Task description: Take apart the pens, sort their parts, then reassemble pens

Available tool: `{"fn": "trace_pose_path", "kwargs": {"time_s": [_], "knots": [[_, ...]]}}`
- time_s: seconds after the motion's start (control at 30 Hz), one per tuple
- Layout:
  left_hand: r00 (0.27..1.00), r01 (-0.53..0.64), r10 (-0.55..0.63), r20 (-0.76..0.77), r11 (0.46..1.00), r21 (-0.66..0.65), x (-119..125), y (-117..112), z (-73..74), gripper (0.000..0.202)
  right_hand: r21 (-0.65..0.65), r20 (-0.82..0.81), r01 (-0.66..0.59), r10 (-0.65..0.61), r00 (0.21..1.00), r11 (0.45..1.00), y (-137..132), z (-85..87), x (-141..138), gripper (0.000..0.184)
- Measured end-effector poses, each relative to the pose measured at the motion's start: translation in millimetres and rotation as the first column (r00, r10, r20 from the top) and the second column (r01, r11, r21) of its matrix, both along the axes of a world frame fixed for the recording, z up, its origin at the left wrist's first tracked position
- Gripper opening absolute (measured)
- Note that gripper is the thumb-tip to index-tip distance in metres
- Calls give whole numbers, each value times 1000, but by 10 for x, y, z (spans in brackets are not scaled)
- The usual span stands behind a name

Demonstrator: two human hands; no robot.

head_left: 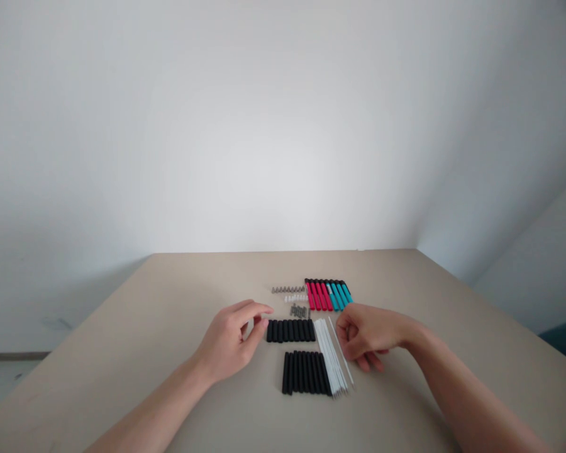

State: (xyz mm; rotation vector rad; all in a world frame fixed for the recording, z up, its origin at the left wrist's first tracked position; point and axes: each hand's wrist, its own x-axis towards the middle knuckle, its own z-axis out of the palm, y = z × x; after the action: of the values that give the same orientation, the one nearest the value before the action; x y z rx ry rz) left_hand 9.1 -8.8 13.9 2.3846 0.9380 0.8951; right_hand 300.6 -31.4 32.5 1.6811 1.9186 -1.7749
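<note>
Head view, as it reaches my distant screen: the person's two bare hands work over a pale beige table (207, 270) that meets a plain white wall (283, 126). I see the left hand (231, 340) at the left end of an upper row of short black tubes (290, 331), thumb and forefinger apart with a gap between the tips; whether the thumb touches the endmost tube I cannot tell. The right hand (365, 336) is curled palm-down, just beside a single white stick (341, 352) — thin, slanting, its near end pointing toward the viewer. Its fingertips are partly hidden, so I cannot tell whether they are clamped on that stick or merely next to it. To the stick's left lies a bundle of white sticks (331, 358), side by side, their grey tips at the near end. A lower row of longer black tubes (306, 372) lies nearer the viewer, left of the bundle. Beyond the upper row I note pink tubes (317, 296) and, at their right, blue tubes (340, 297), all with black far ends. Left of these are three small groups — dark metal cones (288, 290), whitish bits (296, 299) and grey pieces (299, 311), too small to identify.
</note>
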Motion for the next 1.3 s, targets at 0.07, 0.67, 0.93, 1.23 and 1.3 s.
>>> {"fn": "trace_pose_path", "kwargs": {"time_s": [0.07,0.67,0.93,1.23,1.3], "knots": [[1000,4,-4,0,1000,-2,0,-2,13,22,-5,-4,4,-4,1000,1000,-2,-2,2,6],[1000,12,-12,-20,1000,-24,3,-10,0,21,48,60,2,-5,998,999,-15,-17,-49,9],[1000,16,-16,-13,1000,-12,14,-3,7,21,62,92,-11,6,996,998,-33,17,-79,12],[1000,10,-11,-26,999,-36,3,-3,4,20,59,122,-19,12,992,998,-40,17,-81,15],[1000,11,-12,-29,999,-37,7,-2,4,20,67,126,-26,17,992,997,-41,18,-81,15]]}}
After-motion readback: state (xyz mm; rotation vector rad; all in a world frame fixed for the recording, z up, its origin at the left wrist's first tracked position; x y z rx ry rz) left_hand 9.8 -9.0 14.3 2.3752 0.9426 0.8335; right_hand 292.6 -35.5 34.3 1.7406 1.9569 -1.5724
